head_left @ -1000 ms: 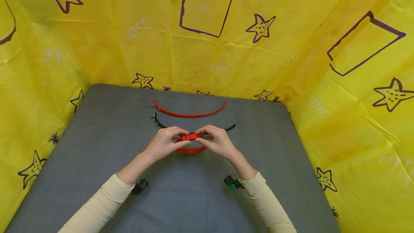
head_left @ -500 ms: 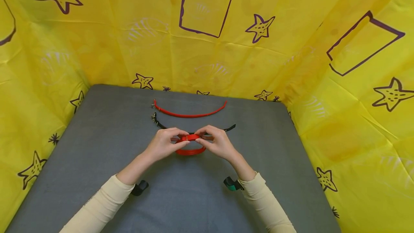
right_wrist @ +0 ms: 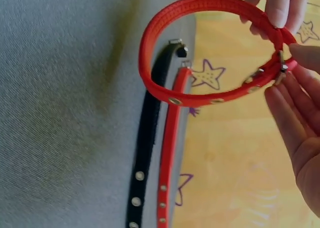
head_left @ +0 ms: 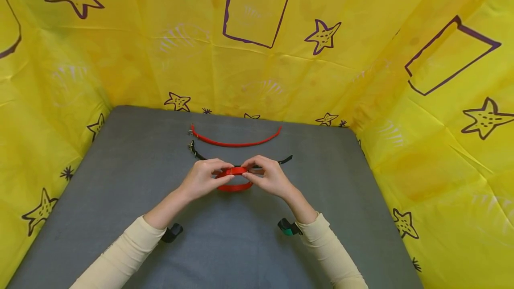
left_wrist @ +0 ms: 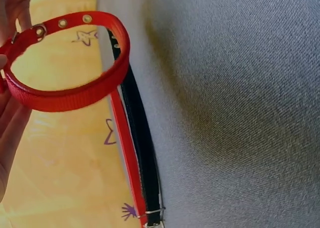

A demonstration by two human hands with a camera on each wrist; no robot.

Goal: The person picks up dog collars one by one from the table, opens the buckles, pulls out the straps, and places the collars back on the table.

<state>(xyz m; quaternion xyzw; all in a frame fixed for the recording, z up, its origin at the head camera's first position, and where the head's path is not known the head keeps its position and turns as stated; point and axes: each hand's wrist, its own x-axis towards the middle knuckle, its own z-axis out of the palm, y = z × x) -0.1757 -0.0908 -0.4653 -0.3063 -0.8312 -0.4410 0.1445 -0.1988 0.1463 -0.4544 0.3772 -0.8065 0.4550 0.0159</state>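
Observation:
A red dog collar (head_left: 234, 187), bent into a loop, is held up between both hands close over the table. My left hand (head_left: 204, 178) pinches its near-buckle part between thumb and fingertips. Opposite, my right hand (head_left: 271, 177) pinches the same upper stretch of the strap. In the right wrist view the metal buckle (right_wrist: 281, 70) sits right at the fingertips, the strap runs through it, and metal eyelets show along the band. The left wrist view shows the padded band (left_wrist: 70, 100) hanging out from the hands as a closed ring.
Beyond the hands a black collar (head_left: 286, 159) lies stretched across the grey table (head_left: 132, 155), partly hidden by them. Farther back a second red collar (head_left: 237, 144) lies in a shallow curve, buckle at left. A yellow patterned cloth (head_left: 257, 70) surrounds the table's back and sides.
The looped red collar has shifted slightly left between the fingers. Both hands stay nearly in place, and the two collars on the table have not moved.

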